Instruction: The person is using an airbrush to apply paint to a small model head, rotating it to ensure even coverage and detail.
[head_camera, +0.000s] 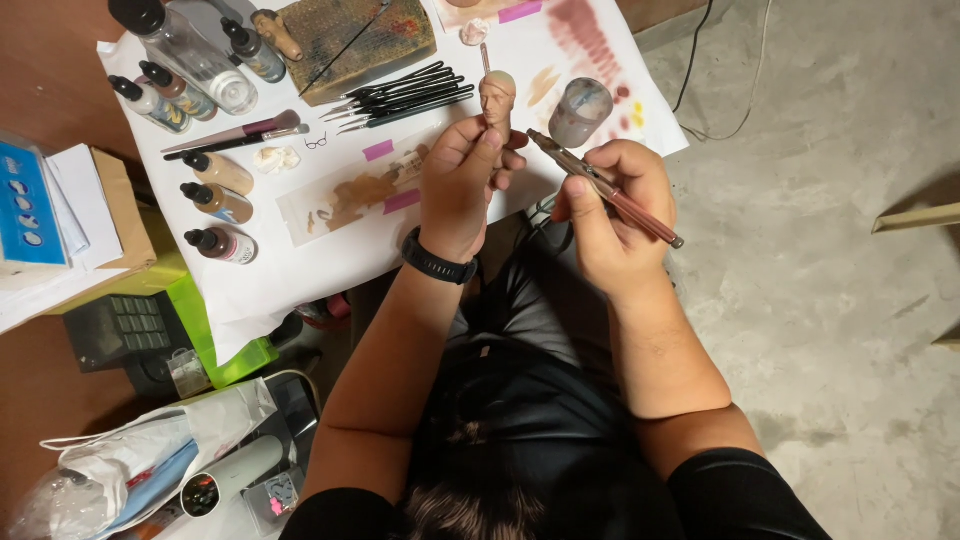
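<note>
Head view, looking straight down. Left hand (458, 185) clamped around the base of a small model head (497, 97), thumb and fingers closed below the neck, lifting it above the near edge of the paper-covered worktop (300, 270). Right hand (610, 215) closed on a slim brown airbrush (600, 185), forefinger on top, nozzle aimed at the model head from just beside it.

Likely trouble: overspray landing on the left hand's fingertips (490, 140), so close below the nozzle line; a slipped grip dropping the model head onto the concrete floor (820, 250), since it sits over the worktop edge; an elbow swing knocking the cloudy cup (580, 112) standing near the nozzle, or the dropper bottles (218, 205) to the left.

Model head: tan, flesh-toned, upright, face turned up toward the camera, hair in a paler shade, brows and features dimly visible. Finer paint detail too small to tell.
</note>
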